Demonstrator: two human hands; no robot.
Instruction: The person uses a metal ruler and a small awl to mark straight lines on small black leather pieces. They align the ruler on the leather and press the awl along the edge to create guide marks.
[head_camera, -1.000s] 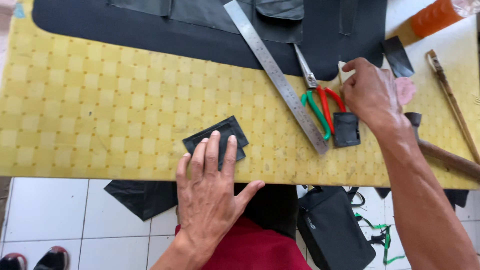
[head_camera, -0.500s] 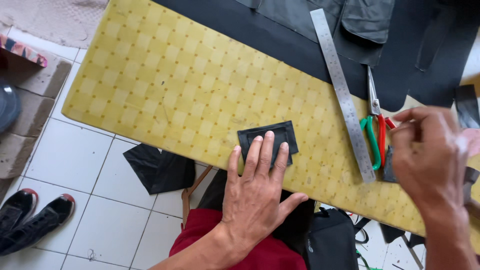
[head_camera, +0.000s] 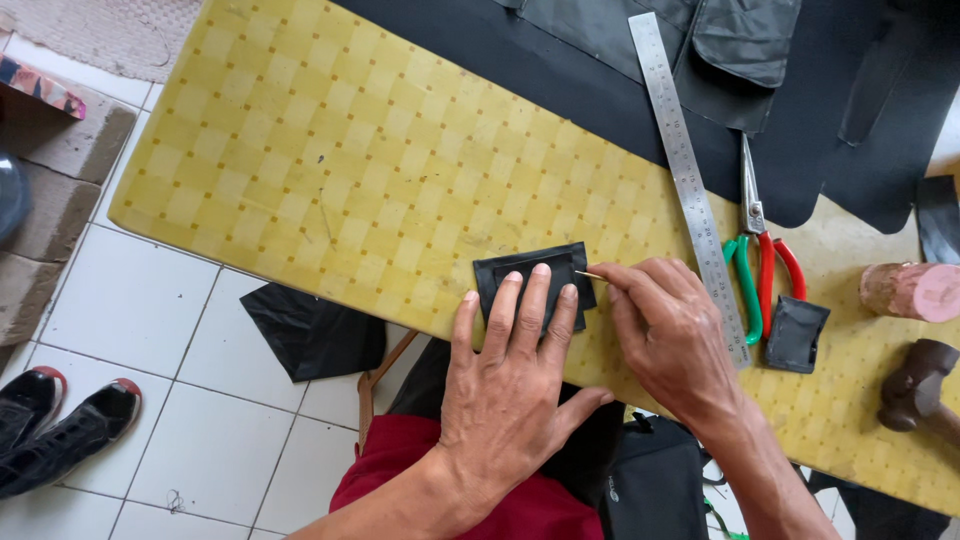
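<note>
Black leather piece (head_camera: 532, 272), left hand (head_camera: 510, 385) pressing, right hand (head_camera: 668, 335) marking

The left hand (head_camera: 510, 385) hides much of the black piece (head_camera: 533, 277).

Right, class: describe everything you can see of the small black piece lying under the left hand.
The small black piece is a flat, roughly rectangular patch, apparently leather or fabric, with a raised border. It lies slightly tilted near the front edge of the yellow checked mat. The left hand presses its fingers on it; the right hand holds a thin pointed tool at its right edge.
</note>
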